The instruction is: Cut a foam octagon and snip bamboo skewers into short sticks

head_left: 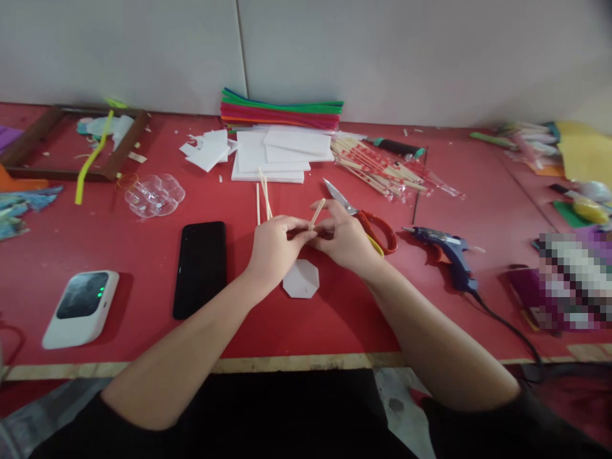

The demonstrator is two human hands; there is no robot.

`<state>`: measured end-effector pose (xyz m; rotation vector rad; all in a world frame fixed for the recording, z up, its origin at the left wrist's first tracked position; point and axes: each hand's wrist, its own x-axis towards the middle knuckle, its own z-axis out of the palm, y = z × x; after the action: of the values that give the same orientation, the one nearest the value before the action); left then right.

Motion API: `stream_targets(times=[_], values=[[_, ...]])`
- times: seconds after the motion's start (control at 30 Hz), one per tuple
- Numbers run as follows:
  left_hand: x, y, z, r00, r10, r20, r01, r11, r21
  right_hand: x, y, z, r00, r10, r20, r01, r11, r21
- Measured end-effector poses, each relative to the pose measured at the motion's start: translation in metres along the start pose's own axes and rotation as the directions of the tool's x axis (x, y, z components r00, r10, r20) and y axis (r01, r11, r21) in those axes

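My left hand (273, 250) and my right hand (348, 241) meet over the middle of the table, fingers pinched together. Between the fingertips short pale wooden sticks (317, 214) stick up at a tilt; their lower ends are hidden by the fingers. Just below lies a white octagonal card piece (301, 280). Behind my left hand several loose wooden sticks (265, 197) lie on the red surface, partly covered by the hand. Scissors with red handles (382, 231) lie beside my right hand, blades apart, partly hidden by it.
A black phone (199, 269) and a white device (82, 309) lie at left. Glue gun (444, 250) with its cord is at right. Behind are white sheets (282, 153), wrapped chopsticks (382, 169), coloured pipe cleaners (282, 113), a clear palette (155, 196) and a wooden frame (36, 137).
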<state>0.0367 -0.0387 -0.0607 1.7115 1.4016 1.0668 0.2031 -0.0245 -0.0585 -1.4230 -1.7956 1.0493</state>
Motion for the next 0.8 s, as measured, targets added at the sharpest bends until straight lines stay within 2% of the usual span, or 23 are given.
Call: stream_targets(times=[0.2, 0.47, 0.57, 0.63, 0.7, 0.77, 0.8], values=[[-0.002, -0.004, 0.003, 1.000, 0.031, 0.003, -0.031, 0.999, 0.019, -0.001, -0.001, 0.002, 0.997, -0.075, -0.031, 0.072, 0.993, -0.097], [-0.002, -0.005, 0.002, 1.000, 0.028, 0.000, -0.028, 1.000, 0.009, -0.001, -0.001, 0.003, 0.995, -0.101, -0.007, 0.098, 0.978, -0.183], [-0.001, -0.004, 0.002, 0.999, 0.030, 0.012, -0.030, 0.999, 0.039, -0.001, -0.003, -0.005, 0.986, -0.151, 0.069, 0.163, 0.954, -0.252], [0.000, -0.004, 0.003, 1.000, 0.019, 0.017, -0.020, 0.998, 0.055, -0.002, -0.007, -0.019, 0.978, -0.183, 0.096, 0.203, 0.940, -0.274], [0.000, -0.004, 0.003, 1.000, -0.007, 0.020, 0.006, 0.999, 0.052, -0.005, -0.011, -0.038, 0.980, -0.199, 0.002, 0.191, 0.935, -0.299], [0.000, -0.004, 0.004, 0.999, -0.030, 0.014, 0.029, 0.999, 0.041, -0.010, -0.016, -0.056, 0.971, -0.181, -0.155, 0.106, 0.910, -0.401], [0.000, -0.004, 0.004, 1.000, -0.028, 0.012, 0.027, 0.999, 0.038, -0.013, -0.017, -0.063, 0.969, -0.152, -0.197, 0.038, 0.873, -0.486]])
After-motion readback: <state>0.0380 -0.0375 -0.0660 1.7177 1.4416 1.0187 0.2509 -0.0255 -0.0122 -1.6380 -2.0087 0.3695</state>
